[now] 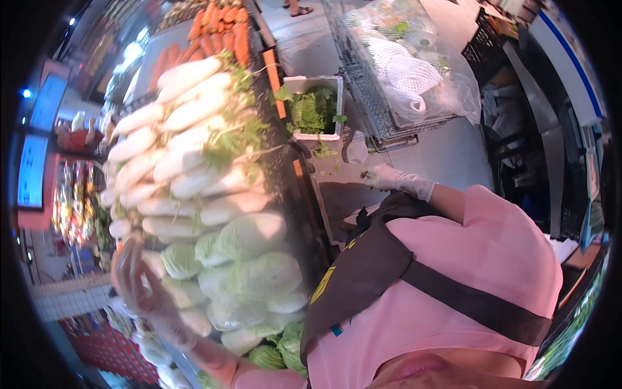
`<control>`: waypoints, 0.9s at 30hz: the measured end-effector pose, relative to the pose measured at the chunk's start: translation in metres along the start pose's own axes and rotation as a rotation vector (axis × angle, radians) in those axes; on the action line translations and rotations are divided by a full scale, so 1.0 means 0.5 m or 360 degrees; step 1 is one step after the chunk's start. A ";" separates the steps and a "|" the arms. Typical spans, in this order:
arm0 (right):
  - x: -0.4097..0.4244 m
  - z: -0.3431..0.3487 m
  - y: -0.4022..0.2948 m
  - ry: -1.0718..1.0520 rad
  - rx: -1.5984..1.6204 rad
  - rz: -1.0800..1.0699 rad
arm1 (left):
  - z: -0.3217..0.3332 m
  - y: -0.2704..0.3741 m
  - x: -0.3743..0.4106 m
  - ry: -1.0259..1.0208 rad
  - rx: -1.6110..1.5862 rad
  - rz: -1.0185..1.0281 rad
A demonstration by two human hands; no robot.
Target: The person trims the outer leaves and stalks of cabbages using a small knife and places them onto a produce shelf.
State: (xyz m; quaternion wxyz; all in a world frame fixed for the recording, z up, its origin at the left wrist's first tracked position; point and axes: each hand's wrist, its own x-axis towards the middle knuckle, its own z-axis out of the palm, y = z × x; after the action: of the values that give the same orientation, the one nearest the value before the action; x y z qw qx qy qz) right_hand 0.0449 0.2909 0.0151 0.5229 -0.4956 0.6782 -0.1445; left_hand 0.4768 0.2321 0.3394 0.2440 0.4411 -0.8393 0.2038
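My left hand (pixel 141 282), in a thin translucent glove, is raised at the lower left with bent, parted fingers. Nothing shows in its grasp. It is over the far edge of the display, beside white radishes (pixel 184 160) in a large pile and round pale-green cabbages (pixel 252 272). My right hand (pixel 381 177), gloved too, is low beside my dark apron (pixel 364 267). Its fingers are bent, with small greenish-brown bits at the fingertips; whether it grips them I cannot tell. Beyond it stands a white foam box (pixel 340 109) of green leaves (pixel 313 109).
A metal cart (pixel 384 129) carries vegetables in white foam netting (pixel 403 68) and clear plastic. Carrots (pixel 226 34) lie at the display's upper end. Leaf scraps (pixel 324 150) and a piece of netting (pixel 357 148) are on the floor. Another person's foot (pixel 301 10) shows at the top.
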 end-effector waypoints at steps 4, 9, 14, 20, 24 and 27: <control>0.060 -0.121 0.030 0.0471 0.0394 -0.0457 | 0.161 0.158 0.151 0.0007 -0.0719 -0.0051; 0.048 -0.401 0.113 0.1210 0.0844 -0.0160 | 0.532 0.445 0.326 -0.0369 -0.1585 0.0159; 0.134 -0.600 0.234 0.1278 0.1497 -0.0043 | 0.811 0.756 0.442 -0.0658 -0.1805 0.0610; 0.245 -0.708 0.179 0.0920 0.1237 0.0044 | 1.044 0.920 0.496 -0.1053 -0.1000 0.1014; 0.441 -0.669 0.200 0.0674 0.1123 -0.0179 | 1.225 0.850 0.405 -0.1086 -0.0819 0.1168; 0.483 -0.666 0.242 0.1484 0.0244 -0.0201 | 1.230 0.856 0.396 -0.1130 -0.0837 0.1120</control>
State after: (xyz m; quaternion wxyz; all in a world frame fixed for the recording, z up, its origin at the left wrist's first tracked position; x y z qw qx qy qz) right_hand -0.2930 0.0414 -0.0712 0.1879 -0.3782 0.7965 -0.4326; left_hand -0.1213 -0.0117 -0.0889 -0.0344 0.1005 -0.9889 -0.1039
